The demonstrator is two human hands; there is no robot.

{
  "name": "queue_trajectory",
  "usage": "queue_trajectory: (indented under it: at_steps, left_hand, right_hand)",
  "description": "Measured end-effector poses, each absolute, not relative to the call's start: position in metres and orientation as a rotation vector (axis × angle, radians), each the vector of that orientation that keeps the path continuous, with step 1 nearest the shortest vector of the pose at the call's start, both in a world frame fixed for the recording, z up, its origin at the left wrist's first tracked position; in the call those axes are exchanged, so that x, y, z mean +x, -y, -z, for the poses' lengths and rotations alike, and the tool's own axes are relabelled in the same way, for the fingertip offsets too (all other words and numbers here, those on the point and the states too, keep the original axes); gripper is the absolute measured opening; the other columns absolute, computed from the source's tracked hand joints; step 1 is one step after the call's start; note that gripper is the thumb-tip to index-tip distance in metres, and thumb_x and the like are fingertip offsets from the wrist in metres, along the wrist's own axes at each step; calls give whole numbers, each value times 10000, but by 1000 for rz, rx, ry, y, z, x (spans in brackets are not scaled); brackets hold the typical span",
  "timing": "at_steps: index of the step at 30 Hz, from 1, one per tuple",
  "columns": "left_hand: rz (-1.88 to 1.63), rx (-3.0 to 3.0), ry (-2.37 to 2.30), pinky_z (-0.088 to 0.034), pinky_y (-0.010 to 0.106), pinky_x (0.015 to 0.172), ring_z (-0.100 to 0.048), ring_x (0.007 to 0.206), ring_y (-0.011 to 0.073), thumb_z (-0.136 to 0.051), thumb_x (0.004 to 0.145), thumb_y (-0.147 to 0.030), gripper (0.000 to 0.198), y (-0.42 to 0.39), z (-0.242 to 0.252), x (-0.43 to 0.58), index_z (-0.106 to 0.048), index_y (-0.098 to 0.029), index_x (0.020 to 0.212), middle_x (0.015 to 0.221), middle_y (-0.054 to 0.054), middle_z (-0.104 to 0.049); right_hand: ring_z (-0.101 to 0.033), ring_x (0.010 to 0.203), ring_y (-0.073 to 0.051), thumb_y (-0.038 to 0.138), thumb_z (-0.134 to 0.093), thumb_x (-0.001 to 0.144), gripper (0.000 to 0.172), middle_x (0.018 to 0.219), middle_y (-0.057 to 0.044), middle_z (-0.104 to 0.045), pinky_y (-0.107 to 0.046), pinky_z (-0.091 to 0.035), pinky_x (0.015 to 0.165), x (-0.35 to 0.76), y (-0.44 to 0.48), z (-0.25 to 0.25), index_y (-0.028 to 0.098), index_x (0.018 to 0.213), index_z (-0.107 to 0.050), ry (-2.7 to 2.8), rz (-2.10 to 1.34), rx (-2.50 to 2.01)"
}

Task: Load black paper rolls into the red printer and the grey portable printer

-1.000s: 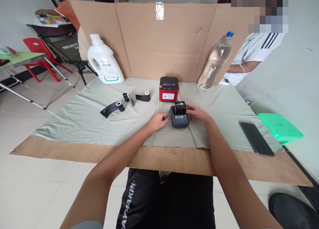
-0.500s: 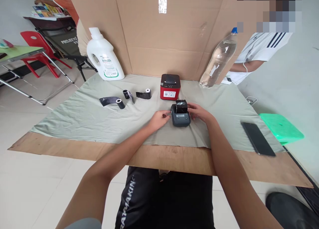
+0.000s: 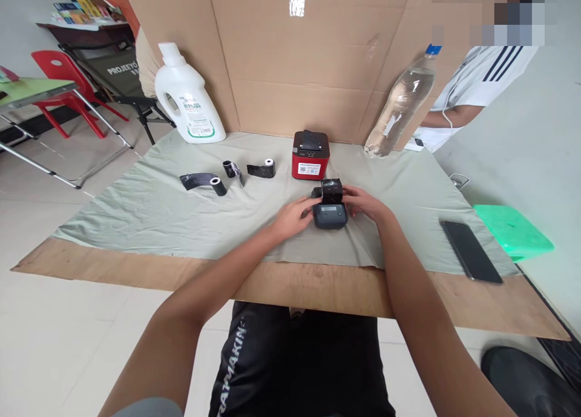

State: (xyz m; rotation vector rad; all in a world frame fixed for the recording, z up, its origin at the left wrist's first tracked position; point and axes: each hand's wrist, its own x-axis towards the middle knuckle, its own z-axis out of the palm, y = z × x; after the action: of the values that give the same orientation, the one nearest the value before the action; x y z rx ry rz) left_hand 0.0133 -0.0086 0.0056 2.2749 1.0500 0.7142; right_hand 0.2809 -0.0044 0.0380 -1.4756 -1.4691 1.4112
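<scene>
- My left fingers (image 3: 311,202) and right fingers (image 3: 351,192) reach both sides of the dark printer (image 3: 330,217); whether clamped, I cannot tell.
- It sits between them on the counter (image 3: 313,284), neither hand clearly nearer.
- Black strip (image 3: 331,190) at its back; red printer (image 3: 310,163) beyond.

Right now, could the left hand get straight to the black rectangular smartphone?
Probably not: the rounded dark-grey device and the right forearm lie between the left hand and the smartphone.

The bare left hand (image 3: 295,218) has moved from nine o'clock onto the ten-o'clock edge of the boxy dark-grey plastic printer (image 3: 330,219).
</scene>
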Motion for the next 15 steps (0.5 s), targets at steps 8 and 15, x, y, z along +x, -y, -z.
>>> queue_trajectory:
  at_steps: [8,15]
  left_hand:
    - [-719,2251,-1188,-505,300,792,-661,858,198,-538,875,-139,424,5,-13,25,-729,-283,1224,1025,16,-741]
    - [-844,2187,-1081,-534,298,851,-646,860,167,-527,941,-230,449,5,-4,21,-658,-263,1370,1209,58,-669]
  right_hand:
    - [-581,792,-172,326,-798,754,469,1021,-69,-676,-203,-444,467,274,7,-44,232,1204,-704,1383,-1456,-1479]
    - [-567,757,-153,422,-690,839,460,1161,-78,-702,-207,-397,452,270,15,-32,232,1258,-701,1445,-1286,-1475]
